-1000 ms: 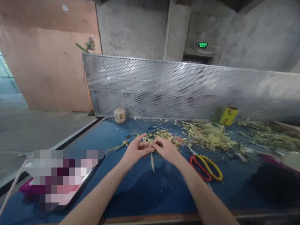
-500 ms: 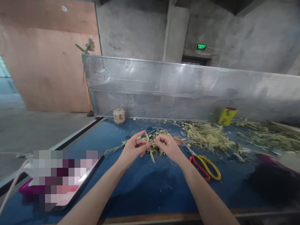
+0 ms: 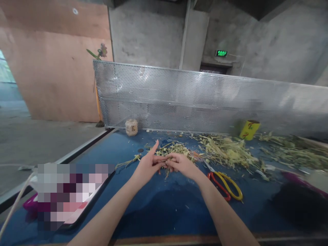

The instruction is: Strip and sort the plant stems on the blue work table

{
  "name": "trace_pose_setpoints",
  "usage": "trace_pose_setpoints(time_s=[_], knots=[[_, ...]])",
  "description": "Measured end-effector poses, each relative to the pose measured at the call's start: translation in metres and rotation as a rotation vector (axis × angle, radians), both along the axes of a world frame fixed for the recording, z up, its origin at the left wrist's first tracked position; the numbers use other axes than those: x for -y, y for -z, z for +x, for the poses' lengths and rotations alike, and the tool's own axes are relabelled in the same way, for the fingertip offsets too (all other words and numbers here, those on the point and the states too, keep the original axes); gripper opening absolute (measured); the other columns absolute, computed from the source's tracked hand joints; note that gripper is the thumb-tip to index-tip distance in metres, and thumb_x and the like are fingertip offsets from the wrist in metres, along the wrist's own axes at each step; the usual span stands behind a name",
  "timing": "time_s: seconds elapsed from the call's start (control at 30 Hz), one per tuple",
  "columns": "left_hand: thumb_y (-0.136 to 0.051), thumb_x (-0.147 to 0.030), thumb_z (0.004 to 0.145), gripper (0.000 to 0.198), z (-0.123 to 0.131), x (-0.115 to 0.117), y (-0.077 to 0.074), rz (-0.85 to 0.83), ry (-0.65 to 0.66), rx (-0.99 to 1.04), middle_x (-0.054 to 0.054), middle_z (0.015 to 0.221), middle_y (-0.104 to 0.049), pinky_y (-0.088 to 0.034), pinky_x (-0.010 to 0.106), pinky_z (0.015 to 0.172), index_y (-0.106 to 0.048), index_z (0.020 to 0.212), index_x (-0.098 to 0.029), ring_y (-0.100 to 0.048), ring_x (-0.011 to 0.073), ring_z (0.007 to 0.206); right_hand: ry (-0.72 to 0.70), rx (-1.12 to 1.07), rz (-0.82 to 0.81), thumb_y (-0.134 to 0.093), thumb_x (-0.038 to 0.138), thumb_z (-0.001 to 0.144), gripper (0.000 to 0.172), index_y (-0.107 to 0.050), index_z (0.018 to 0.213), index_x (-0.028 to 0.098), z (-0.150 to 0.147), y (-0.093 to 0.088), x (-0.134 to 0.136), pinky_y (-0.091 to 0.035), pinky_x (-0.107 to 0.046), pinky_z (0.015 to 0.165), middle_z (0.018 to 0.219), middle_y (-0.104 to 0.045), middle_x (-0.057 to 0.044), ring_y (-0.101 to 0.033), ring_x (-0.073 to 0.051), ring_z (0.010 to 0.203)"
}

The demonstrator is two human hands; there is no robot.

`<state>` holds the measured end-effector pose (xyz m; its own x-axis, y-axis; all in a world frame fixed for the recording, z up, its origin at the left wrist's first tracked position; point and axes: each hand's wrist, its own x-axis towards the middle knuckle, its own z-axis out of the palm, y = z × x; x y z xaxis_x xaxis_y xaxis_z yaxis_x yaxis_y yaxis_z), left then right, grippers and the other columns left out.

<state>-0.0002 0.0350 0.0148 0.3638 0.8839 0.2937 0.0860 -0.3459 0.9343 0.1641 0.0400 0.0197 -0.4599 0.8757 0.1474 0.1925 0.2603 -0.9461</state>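
My left hand [image 3: 148,165] and my right hand [image 3: 181,164] meet over the blue table [image 3: 159,205], fingertips pinched together on a small bunch of dry yellow-green plant stems [image 3: 166,160]. The left index finger sticks up and away. Just behind the hands lies a heap of the same plant cuttings [image 3: 175,149]. Red and yellow scissors [image 3: 225,184] lie on the table right of my right wrist.
A perforated metal screen [image 3: 205,99] stands along the table's far edge. A small pale jar [image 3: 131,127] and a yellow can [image 3: 249,130] sit in front of it. More plant scraps [image 3: 230,150] spread to the right. A blurred flat object [image 3: 71,194] lies at the left.
The hands have drawn closer, fingertips now touching around the stems. The long leaf that hung below the hands is no longer seen. The left index finger has lifted.
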Motion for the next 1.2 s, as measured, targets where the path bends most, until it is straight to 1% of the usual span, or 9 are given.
trace_pose_setpoints(time_s=[0.13, 0.3, 0.47, 0.57, 0.7, 0.8, 0.87, 1.07, 1.2], knots=[[-0.052, -0.017, 0.070, 0.080, -0.001, -0.002, 0.005, 0.082, -0.128, -0.098, 0.000, 0.076, -0.060, -0.047, 0.025, 0.050, -0.006, 0.134, -0.028, -0.058, 0.0134, 0.061, 0.030, 0.028, 0.001, -0.052, 0.025, 0.073, 0.018, -0.056, 0.087, 0.013, -0.003, 0.007, -0.004, -0.032, -0.020, 0.046, 0.044, -0.044, 0.007, -0.041, -0.006, 0.042], [-0.050, -0.017, 0.070, 0.075, 0.001, -0.002, 0.005, 0.203, -0.206, -0.296, -0.001, 0.070, -0.058, -0.046, 0.029, 0.063, -0.010, 0.134, -0.019, -0.055, 0.0125, 0.061, 0.102, 0.050, 0.051, -0.058, 0.026, 0.067, 0.013, -0.052, 0.066, 0.015, -0.006, 0.014, -0.007, -0.033, -0.019, 0.045, 0.047, -0.047, 0.005, -0.044, -0.007, 0.044], [-0.049, -0.018, 0.070, 0.073, 0.002, -0.003, 0.004, 0.248, -0.233, -0.374, -0.001, 0.066, -0.057, -0.043, 0.031, 0.071, -0.014, 0.133, -0.012, -0.054, 0.0141, 0.065, 0.206, 0.133, 0.081, -0.058, 0.027, 0.068, 0.017, -0.049, 0.059, 0.016, 0.000, 0.006, -0.006, -0.031, -0.018, 0.043, 0.043, -0.045, 0.005, -0.042, -0.007, 0.041], [-0.051, -0.020, 0.069, 0.071, 0.002, -0.003, 0.004, 0.221, -0.236, -0.340, -0.002, 0.063, -0.056, -0.042, 0.031, 0.071, -0.020, 0.132, -0.012, -0.053, 0.0150, 0.064, 0.220, 0.108, 0.070, -0.058, 0.030, 0.068, 0.017, -0.053, 0.063, 0.015, 0.007, 0.001, -0.007, -0.028, -0.019, 0.041, 0.044, -0.043, 0.005, -0.038, -0.006, 0.040], [-0.053, -0.022, 0.068, 0.069, -0.001, -0.001, 0.002, 0.230, -0.214, -0.252, -0.001, 0.064, -0.057, -0.042, 0.031, 0.073, -0.026, 0.131, -0.015, -0.053, 0.0152, 0.064, 0.132, -0.051, -0.045, -0.057, 0.041, 0.068, 0.026, -0.053, 0.065, 0.016, 0.008, 0.003, -0.009, -0.027, -0.019, 0.041, 0.043, -0.038, 0.007, -0.031, -0.005, 0.039], [-0.053, -0.024, 0.070, 0.072, -0.002, 0.001, -0.001, 0.221, -0.196, -0.141, 0.003, 0.080, -0.062, -0.042, 0.031, 0.076, -0.019, 0.133, -0.015, -0.055, 0.0162, 0.077, 0.057, -0.147, -0.224, -0.055, 0.049, 0.067, 0.034, -0.051, 0.065, 0.016, 0.004, 0.005, -0.006, -0.024, -0.019, 0.040, 0.043, -0.035, 0.008, -0.026, -0.004, 0.038], [-0.052, -0.028, 0.072, 0.074, -0.001, 0.002, -0.002, 0.156, -0.181, -0.062, 0.007, 0.094, -0.062, -0.043, 0.031, 0.076, -0.014, 0.134, -0.014, -0.055, 0.0169, 0.085, 0.011, -0.169, -0.275, -0.055, 0.050, 0.067, 0.035, -0.049, 0.064, 0.016, 0.000, 0.006, -0.002, -0.023, -0.018, 0.041, 0.044, -0.035, 0.008, -0.025, -0.004, 0.039], [-0.061, -0.031, 0.067, 0.081, 0.005, 0.002, -0.001, -0.148, -0.045, 0.101, 0.012, 0.098, -0.063, -0.045, 0.030, 0.068, -0.016, 0.132, -0.011, -0.059, 0.0173, 0.080, -0.103, -0.004, -0.126, -0.058, 0.040, 0.069, 0.026, -0.053, 0.065, 0.014, -0.007, 0.006, 0.007, -0.033, -0.019, 0.046, 0.049, -0.040, 0.006, -0.038, -0.005, 0.044], [-0.068, -0.022, 0.059, 0.087, 0.005, 0.003, -0.002, -0.168, -0.063, 0.198, 0.011, 0.085, -0.067, -0.045, 0.028, 0.064, -0.020, 0.131, -0.009, -0.059, 0.0164, 0.072, -0.061, 0.015, -0.089, -0.056, 0.032, 0.069, 0.020, -0.057, 0.068, 0.013, -0.012, 0.006, 0.008, -0.034, -0.020, 0.047, 0.048, -0.042, 0.005, -0.041, -0.006, 0.046]])
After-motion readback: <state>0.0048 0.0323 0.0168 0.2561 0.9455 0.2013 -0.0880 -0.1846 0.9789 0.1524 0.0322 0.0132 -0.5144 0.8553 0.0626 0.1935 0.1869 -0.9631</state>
